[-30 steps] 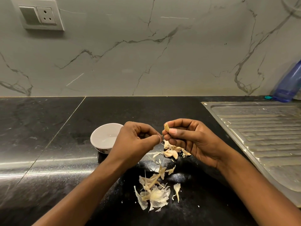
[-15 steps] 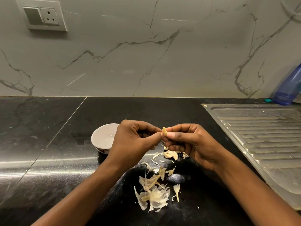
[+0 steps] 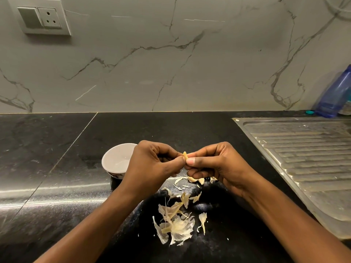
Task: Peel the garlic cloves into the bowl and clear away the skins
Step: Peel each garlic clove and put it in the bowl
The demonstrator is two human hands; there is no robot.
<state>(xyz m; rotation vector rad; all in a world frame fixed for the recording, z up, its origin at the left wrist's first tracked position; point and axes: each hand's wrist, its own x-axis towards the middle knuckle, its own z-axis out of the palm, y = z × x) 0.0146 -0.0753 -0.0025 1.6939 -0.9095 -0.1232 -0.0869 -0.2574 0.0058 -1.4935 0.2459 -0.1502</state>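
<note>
Nearest on the black table [image 3: 57,168] lies a loose heap of papery garlic skins [image 3: 175,224]. More scraps [image 3: 197,180] sit farther in, just under the right hand [image 3: 214,166]. Above them both hands meet over the table. The left hand [image 3: 152,164] and the right each pinch the small garlic clove [image 3: 185,155] between thumb and fingertips, so both grips are narrow and closed on it. The white bowl [image 3: 114,160] stands on the table just behind the left hand. A steel drainboard [image 3: 303,158] runs along the right. At the marble wall stand a blue bottle [image 3: 334,95] and, high on the left, a socket plate [image 3: 42,18].
</note>
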